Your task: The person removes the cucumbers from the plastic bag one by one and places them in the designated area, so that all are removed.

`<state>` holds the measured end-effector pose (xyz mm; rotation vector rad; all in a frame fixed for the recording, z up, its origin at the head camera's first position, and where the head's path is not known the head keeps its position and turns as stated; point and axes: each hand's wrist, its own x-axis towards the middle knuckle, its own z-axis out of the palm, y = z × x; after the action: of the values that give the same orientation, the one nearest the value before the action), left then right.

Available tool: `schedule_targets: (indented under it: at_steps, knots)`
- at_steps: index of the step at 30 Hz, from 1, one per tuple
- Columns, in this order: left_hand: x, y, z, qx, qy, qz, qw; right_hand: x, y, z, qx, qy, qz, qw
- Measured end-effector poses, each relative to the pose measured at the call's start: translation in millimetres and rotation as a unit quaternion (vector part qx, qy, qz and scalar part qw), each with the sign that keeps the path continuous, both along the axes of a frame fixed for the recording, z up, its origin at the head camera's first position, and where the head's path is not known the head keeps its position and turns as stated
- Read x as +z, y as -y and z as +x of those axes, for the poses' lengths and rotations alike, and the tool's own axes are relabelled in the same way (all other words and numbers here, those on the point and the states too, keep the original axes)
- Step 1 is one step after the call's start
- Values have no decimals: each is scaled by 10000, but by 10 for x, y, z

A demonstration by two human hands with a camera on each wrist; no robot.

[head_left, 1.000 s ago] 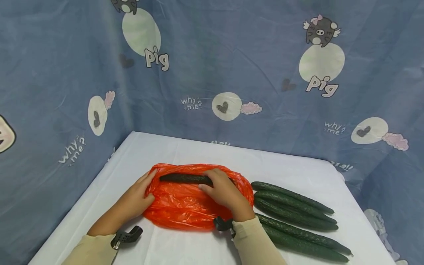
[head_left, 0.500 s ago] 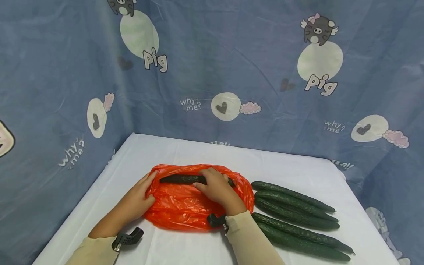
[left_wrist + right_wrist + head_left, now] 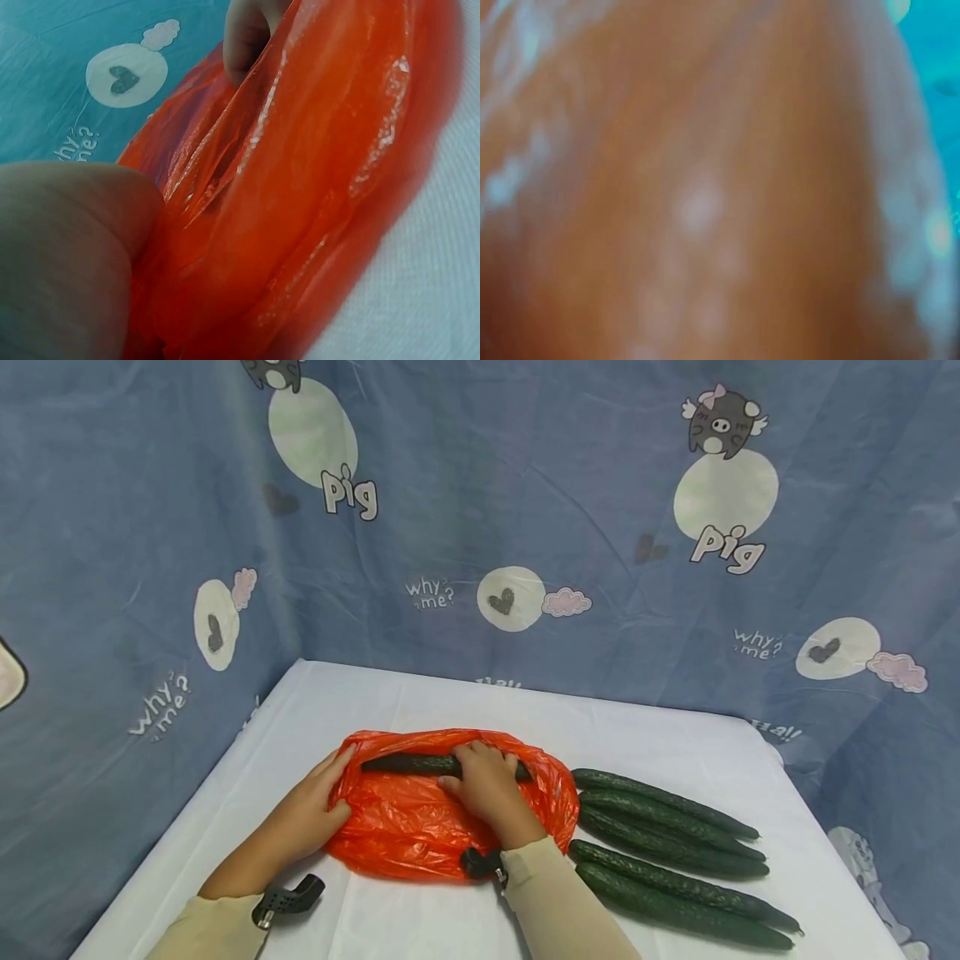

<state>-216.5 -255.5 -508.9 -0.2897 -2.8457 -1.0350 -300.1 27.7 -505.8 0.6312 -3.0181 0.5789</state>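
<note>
A red plastic bag (image 3: 405, 822) lies on the white table with its mouth open upward. Lengthwise inside it, near the far rim, is a dark green cucumber (image 3: 408, 764). My right hand (image 3: 487, 789) reaches in from the right and grips this cucumber around its middle, covering that part. At the bag's left end, my left hand (image 3: 307, 814) holds the rim; its thumb (image 3: 67, 255) shows large against the plastic in the left wrist view. The right wrist view is a blur, mostly orange, and shows no clear detail.
Right of the bag, several cucumbers lie side by side on the white cloth: an upper group (image 3: 667, 818) and a lower pair (image 3: 682, 897). A blue printed curtain (image 3: 622, 568) hangs behind and beside the table (image 3: 420, 697).
My right hand has shifted a little to the left along the cucumber, uncovering its right end. The left hand stays at the rim, and the cucumbers on the table lie as before.
</note>
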Motion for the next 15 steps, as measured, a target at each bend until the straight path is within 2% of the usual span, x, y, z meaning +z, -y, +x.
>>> schedule_targets:
  at_steps: [6, 15]
  knots:
    - [21, -10, 6, -2, 27, -22, 10000, -33, 0, 17, -106, -285, 26, 9995]
    - [38, -15, 30, -28, -134, -39, 9999, -40, -19, 24, -144, -361, -188, 9991]
